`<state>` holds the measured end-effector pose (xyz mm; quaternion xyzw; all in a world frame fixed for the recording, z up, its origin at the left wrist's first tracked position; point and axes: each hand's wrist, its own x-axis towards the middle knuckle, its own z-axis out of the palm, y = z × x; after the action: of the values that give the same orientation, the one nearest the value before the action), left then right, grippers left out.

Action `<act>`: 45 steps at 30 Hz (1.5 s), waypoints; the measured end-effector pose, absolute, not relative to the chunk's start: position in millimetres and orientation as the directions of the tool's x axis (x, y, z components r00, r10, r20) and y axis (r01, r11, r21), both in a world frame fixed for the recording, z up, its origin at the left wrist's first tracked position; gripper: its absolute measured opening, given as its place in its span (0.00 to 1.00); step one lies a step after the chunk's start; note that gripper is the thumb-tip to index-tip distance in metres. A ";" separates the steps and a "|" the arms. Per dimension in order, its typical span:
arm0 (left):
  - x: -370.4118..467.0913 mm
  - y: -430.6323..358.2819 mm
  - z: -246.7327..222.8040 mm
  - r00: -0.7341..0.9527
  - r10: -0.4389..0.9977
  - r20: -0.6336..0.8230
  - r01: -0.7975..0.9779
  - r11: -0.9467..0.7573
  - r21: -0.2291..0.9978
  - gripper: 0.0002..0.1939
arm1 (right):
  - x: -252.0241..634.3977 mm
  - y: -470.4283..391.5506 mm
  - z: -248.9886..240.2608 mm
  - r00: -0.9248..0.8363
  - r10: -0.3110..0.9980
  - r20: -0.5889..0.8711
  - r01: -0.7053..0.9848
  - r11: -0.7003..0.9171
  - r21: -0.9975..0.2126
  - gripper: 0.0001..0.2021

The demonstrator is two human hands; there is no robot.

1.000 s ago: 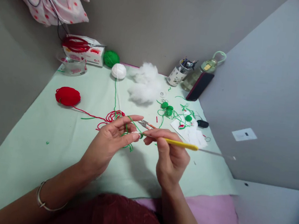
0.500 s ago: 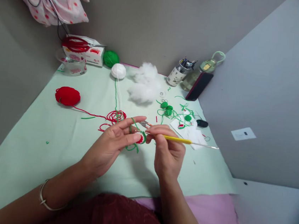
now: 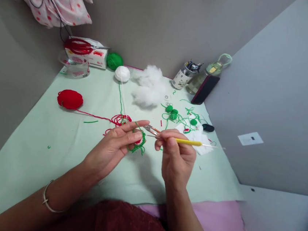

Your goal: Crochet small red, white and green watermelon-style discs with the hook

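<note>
My left hand (image 3: 109,148) pinches a small crocheted piece (image 3: 142,140), red and white with a green edge, between thumb and fingers. Green yarn runs over its raised index finger. Loose green strands hang under the piece. In my right hand (image 3: 178,160) is a crochet hook with a yellow handle (image 3: 188,142), held like a pen, its thin metal tip pointing left at the green edge. Whether the tip touches the yarn is too small to tell. Behind the hands lie small scissors (image 3: 152,129), partly hidden, and loops of red yarn (image 3: 118,120).
A red yarn ball (image 3: 69,99) sits left; green (image 3: 115,61) and white (image 3: 122,74) balls, white stuffing (image 3: 149,87), a pen cup (image 3: 181,78) and a bottle (image 3: 199,79) stand behind. Small green crocheted pieces (image 3: 173,114) and a black object (image 3: 208,128) lie right.
My right hand has moved a little to the right with the hook, and the hook has drawn back from the piece. The crocheted piece has shifted slightly left and turned in my left hand.
</note>
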<state>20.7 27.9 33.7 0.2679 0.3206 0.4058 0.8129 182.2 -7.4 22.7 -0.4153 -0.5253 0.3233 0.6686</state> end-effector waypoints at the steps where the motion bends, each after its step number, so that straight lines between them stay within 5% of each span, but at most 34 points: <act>1: 20.5 27.3 33.7 0.449 0.848 -0.280 -0.477 0.493 0.727 0.18 | 181.8 -5.3 23.3 0.209 0.895 0.393 -0.071 0.415 -0.907 0.09; 9: -4.8 40.5 35.6 0.478 0.864 -0.157 -0.234 0.297 0.926 0.16 | 186.6 17.2 14.3 -0.024 0.990 0.142 -0.419 0.119 -0.900 0.10; 15: -96.3 87.2 54.7 -0.125 0.991 -0.044 -0.250 0.012 0.968 0.11 | 218.0 27.1 -1.5 -0.030 0.989 0.146 -0.575 0.103 -0.812 0.21; 20: -118.3 85.1 54.9 -0.306 0.946 0.103 -0.193 -0.167 0.967 0.19 | 226.1 27.6 -5.7 -0.013 0.987 0.163 -0.580 0.125 -0.805 0.22; 23: -77.0 60.2 43.5 -0.107 0.985 0.133 -0.172 -0.150 0.974 0.11 | 215.8 28.0 -8.7 -0.079 0.987 0.137 -0.550 0.071 -0.832 0.21; 27: -15.2 28.1 22.7 0.459 0.879 0.127 -0.103 -0.089 0.991 0.20 | 207.2 24.3 -12.7 -0.157 0.979 0.128 -0.523 0.027 -0.852 0.21; 31: -17.1 25.8 10.7 0.619 0.783 0.063 -0.052 -0.040 0.998 0.13 | 213.0 21.2 -13.1 -0.138 0.978 0.157 -0.554 0.055 -0.831 0.20; 34: -58.4 40.3 16.6 0.466 0.881 0.082 -0.103 -0.038 0.994 0.16 | 217.9 21.4 -13.1 -0.109 0.980 0.169 -0.588 0.074 -0.806 0.19; 40: -135.4 75.3 30.6 -0.097 0.984 0.149 -0.402 -0.175 0.899 0.26 | 222.6 22.1 -14.5 -0.063 0.981 0.183 -0.672 0.094 -0.734 0.18; 45: -157.3 86.4 23.8 -0.259 0.960 0.106 -0.549 -0.236 0.802 0.26 | 233.7 23.8 -15.0 -0.023 0.978 0.206 -0.795 0.107 -0.597 0.16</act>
<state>-157.3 86.4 23.8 0.3118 0.3296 0.7218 0.5226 233.7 23.8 -15.0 -0.1537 -0.2981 0.6503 0.6816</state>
